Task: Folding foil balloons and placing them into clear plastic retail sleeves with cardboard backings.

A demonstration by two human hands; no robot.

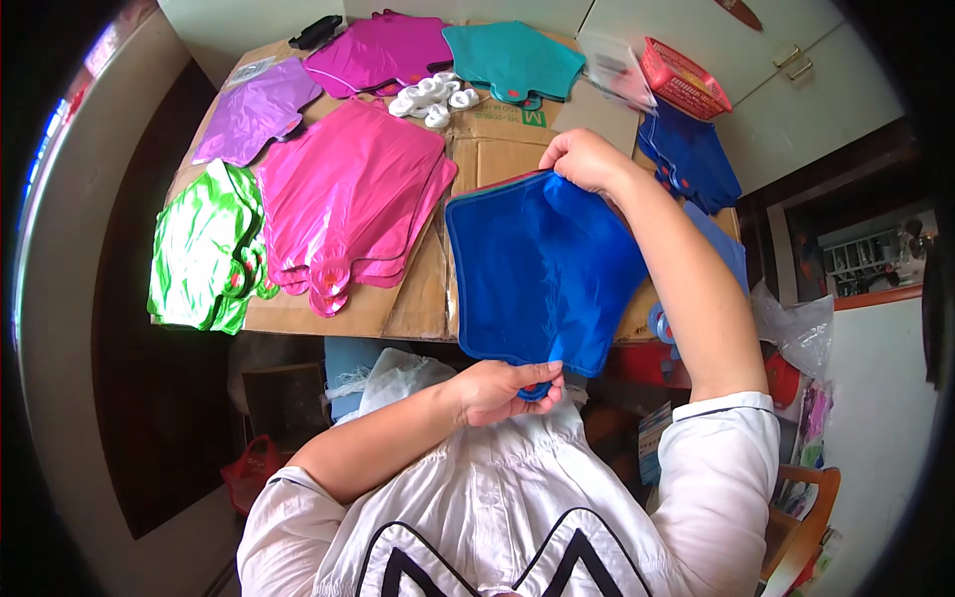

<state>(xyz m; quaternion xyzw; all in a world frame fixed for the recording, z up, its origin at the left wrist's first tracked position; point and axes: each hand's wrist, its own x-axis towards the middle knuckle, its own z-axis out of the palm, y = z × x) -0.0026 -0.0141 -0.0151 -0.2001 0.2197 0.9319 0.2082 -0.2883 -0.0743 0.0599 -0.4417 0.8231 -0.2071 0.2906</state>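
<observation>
Two hands are holding a flat blue foil balloon (542, 269) over the cardboard-covered table (497, 149).
Left hand (502, 390) is pinching its near tab; right hand (587, 159) is gripping its far edge, beside a pink foil balloon stack (348, 199).

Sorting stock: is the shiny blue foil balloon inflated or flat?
Flat: the shiny blue foil balloon lies thin, stretched between both hands.
</observation>
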